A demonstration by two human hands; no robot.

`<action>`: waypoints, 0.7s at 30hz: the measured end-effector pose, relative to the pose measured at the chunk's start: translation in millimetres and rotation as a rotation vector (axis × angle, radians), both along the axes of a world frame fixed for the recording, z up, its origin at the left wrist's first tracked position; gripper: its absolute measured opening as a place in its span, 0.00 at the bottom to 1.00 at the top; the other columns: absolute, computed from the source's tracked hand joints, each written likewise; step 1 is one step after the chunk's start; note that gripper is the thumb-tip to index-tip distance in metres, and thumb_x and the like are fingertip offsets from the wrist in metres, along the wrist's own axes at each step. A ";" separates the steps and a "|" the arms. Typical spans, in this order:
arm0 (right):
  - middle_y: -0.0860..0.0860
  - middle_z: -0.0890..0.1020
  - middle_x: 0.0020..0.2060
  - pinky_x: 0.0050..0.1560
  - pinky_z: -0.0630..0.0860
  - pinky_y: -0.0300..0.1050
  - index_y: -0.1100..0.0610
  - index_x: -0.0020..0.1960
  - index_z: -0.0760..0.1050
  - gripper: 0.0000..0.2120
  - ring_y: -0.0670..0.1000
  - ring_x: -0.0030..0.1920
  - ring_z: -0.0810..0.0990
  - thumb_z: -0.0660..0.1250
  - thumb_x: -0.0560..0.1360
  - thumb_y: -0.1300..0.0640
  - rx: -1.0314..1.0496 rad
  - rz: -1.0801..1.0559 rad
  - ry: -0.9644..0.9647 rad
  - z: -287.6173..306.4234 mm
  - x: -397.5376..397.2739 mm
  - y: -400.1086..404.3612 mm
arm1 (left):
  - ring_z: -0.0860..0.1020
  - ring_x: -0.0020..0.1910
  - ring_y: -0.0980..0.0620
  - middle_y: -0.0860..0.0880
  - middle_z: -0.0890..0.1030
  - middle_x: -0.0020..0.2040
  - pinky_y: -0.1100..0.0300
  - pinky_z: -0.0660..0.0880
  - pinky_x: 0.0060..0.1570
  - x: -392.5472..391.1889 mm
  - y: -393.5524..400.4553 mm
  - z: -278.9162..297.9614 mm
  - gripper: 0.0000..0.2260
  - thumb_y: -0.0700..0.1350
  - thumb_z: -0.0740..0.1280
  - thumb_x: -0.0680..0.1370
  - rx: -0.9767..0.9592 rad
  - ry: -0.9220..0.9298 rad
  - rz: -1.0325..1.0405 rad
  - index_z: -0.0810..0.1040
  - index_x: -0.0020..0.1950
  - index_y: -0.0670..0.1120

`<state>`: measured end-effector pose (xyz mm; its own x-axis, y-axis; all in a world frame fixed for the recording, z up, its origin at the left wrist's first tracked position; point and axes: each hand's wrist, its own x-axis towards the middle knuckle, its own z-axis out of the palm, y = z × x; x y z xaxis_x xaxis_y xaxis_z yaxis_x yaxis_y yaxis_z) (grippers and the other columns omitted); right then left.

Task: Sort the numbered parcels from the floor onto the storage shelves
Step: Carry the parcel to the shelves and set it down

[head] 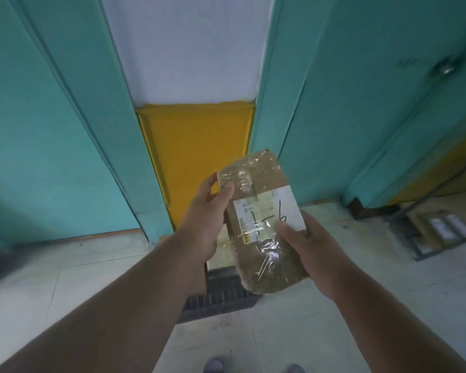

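I hold a small brown cardboard parcel (264,219) wrapped in clear tape, up in front of me at mid-frame. Its white label bears a handwritten "1-6". My left hand (207,214) grips the parcel's upper left edge, thumb on top. My right hand (304,246) grips its lower right side, thumb pressed on the label. A storage shelf (441,227) with a few boxed parcels on a low level shows at the right edge.
Teal doors (54,130) flank a white and yellow wall strip (197,157) straight ahead. A dark grated mat (221,289) lies on the pale tiled floor below the parcel. The tips of my shoes (213,364) show at the bottom.
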<state>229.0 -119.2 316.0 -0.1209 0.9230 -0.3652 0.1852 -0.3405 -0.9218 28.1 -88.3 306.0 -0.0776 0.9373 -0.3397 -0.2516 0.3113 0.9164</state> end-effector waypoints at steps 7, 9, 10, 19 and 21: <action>0.48 0.86 0.49 0.47 0.82 0.63 0.44 0.58 0.78 0.08 0.53 0.49 0.86 0.67 0.79 0.50 0.283 -0.266 0.092 72.3 42.0 -1.9 | 0.77 0.66 0.45 0.52 0.77 0.69 0.36 0.74 0.63 74.1 26.6 86.3 0.29 0.62 0.66 0.75 0.229 -0.034 -0.289 0.58 0.72 0.75; 0.50 0.85 0.52 0.50 0.81 0.63 0.46 0.60 0.77 0.09 0.54 0.52 0.85 0.66 0.80 0.52 0.342 -0.338 0.161 87.2 61.8 -2.6 | 0.79 0.64 0.46 0.53 0.78 0.69 0.39 0.78 0.59 101.7 28.7 102.3 0.25 0.61 0.63 0.79 0.276 -0.017 -0.332 0.57 0.73 0.74; 0.50 0.85 0.53 0.51 0.81 0.62 0.47 0.61 0.77 0.10 0.55 0.53 0.85 0.66 0.80 0.54 0.368 -0.373 0.193 95.4 76.9 -3.8 | 0.80 0.62 0.48 0.54 0.78 0.68 0.42 0.80 0.57 120.1 28.9 111.3 0.24 0.59 0.61 0.81 0.304 -0.003 -0.352 0.57 0.74 0.73; 0.49 0.84 0.55 0.50 0.83 0.57 0.46 0.64 0.75 0.13 0.52 0.55 0.84 0.65 0.80 0.52 0.423 -0.471 0.107 129.2 245.1 -30.6 | 0.81 0.59 0.57 0.60 0.83 0.59 0.49 0.72 0.68 292.8 52.9 161.2 0.30 0.65 0.67 0.73 0.420 0.090 -0.453 0.64 0.74 0.67; 0.50 0.84 0.55 0.48 0.83 0.57 0.49 0.65 0.74 0.14 0.53 0.55 0.84 0.65 0.80 0.54 0.452 -0.533 0.121 135.9 284.6 -35.0 | 0.83 0.55 0.59 0.59 0.84 0.58 0.54 0.77 0.62 338.3 45.2 155.4 0.25 0.55 0.65 0.80 0.426 0.021 -0.516 0.63 0.76 0.64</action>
